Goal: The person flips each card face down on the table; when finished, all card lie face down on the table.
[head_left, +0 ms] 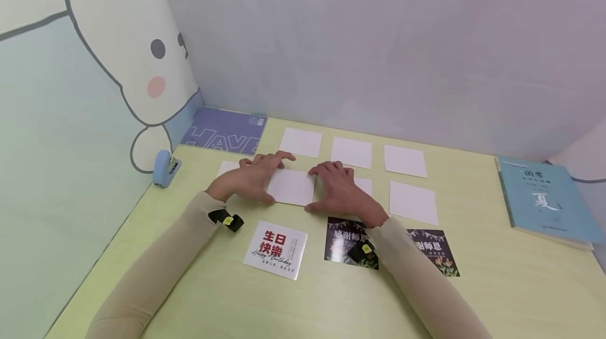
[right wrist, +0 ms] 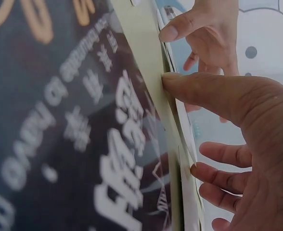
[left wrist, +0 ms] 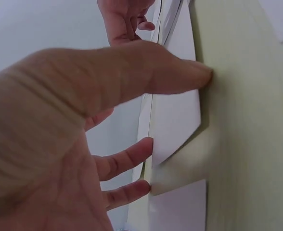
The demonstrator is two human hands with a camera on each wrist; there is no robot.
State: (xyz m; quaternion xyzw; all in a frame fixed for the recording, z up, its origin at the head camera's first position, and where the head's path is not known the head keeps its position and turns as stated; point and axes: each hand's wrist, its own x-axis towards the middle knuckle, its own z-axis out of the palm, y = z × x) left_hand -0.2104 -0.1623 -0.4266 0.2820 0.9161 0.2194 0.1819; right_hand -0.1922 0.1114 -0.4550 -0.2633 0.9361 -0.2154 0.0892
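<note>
A blank white card (head_left: 291,187) lies between the two hands in the middle of the table. My left hand (head_left: 253,177) is spread at its left edge, the thumb at the near corner and the fingers toward the far side. At the opposite edge, my right hand (head_left: 338,189) has its thumb beside the near corner and a fingertip at the far corner. The left wrist view shows the thumb (left wrist: 180,77) crossing in front of the card (left wrist: 177,118), whose edge casts a shadow. In the right wrist view, a fingertip (right wrist: 195,168) touches a card corner.
More blank white cards (head_left: 300,142) lie in rows around the hands, some partly covered. Nearer are a birthday card (head_left: 276,249) and two dark printed cards (head_left: 338,244). A blue stapler (head_left: 163,169), a purple booklet (head_left: 226,131) and a blue book (head_left: 549,197) flank them.
</note>
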